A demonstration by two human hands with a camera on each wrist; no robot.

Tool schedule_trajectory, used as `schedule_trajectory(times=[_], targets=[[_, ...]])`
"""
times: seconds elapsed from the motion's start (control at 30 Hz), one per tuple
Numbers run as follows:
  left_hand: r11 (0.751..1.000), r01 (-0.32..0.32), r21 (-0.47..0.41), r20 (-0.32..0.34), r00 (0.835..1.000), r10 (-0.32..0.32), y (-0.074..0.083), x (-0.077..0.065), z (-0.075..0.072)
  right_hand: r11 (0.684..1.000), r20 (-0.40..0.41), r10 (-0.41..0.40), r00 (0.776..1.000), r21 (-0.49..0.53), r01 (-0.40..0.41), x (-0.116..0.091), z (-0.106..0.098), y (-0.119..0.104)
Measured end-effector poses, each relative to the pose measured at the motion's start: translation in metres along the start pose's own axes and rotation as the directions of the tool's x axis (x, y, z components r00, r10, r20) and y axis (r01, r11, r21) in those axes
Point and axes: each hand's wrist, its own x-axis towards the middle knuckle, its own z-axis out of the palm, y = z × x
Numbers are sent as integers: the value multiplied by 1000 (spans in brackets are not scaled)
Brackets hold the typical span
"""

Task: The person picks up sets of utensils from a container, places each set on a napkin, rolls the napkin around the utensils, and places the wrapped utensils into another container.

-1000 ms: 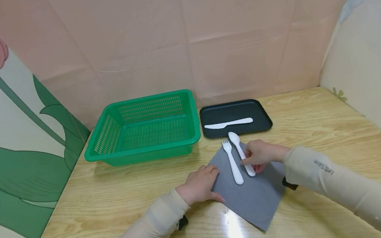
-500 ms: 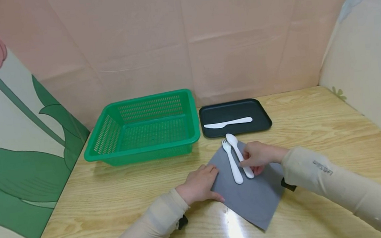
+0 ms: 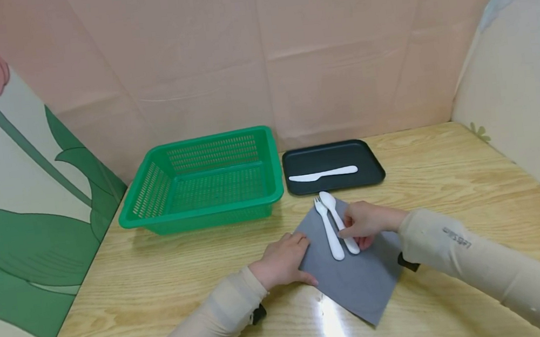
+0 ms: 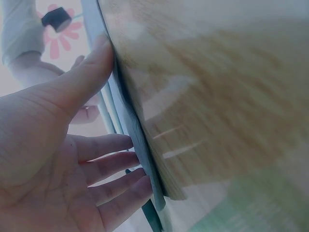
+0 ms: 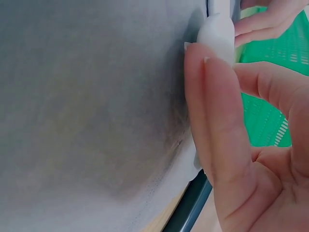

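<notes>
A grey cloth napkin (image 3: 364, 289) lies turned cornerwise on the table. On it rests a white fork (image 3: 332, 235), tines toward the tray. Close along the fork's right side lies a white spoon (image 3: 336, 217), its bowl at the napkin's far corner. My right hand (image 3: 367, 221) pinches the spoon's handle between thumb and fingers; in the right wrist view the handle's rounded end (image 5: 217, 36) shows past the fingers. My left hand (image 3: 281, 262) rests on the napkin's left edge. Its fingers are spread and nearly straight along that edge in the left wrist view.
Behind the napkin stands a black tray (image 3: 373, 177) with a white knife (image 3: 325, 174) lying across it. A green perforated basket (image 3: 201, 216) is to the tray's left. The wooden table (image 3: 164, 287) meets a pink-covered wall at the back.
My right hand has slid the spoon left and slightly toward me, closing the gap to the fork. My left hand, the fork and the napkin have stayed in place.
</notes>
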Motion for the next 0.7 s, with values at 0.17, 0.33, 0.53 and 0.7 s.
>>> schedule_trajectory(times=[0.17,0.33,0.53,0.7], targets=[[1000,-2,-3,2,1000,2,0,0,0,1000,12,17,1000,-1,-17,0,1,-1],[1000,-3,-7,5,1000,3,0,1,0,1000,15,31,999,-6,-31,1,1,-1],[1000,-4,-10,2,1000,4,0,1,0,999,9,41,999,16,-41,0,3,-2],[1000,-1,-13,6,1000,1,-1,1,0,998,-8,53,999,14,-53,0,6,-2]])
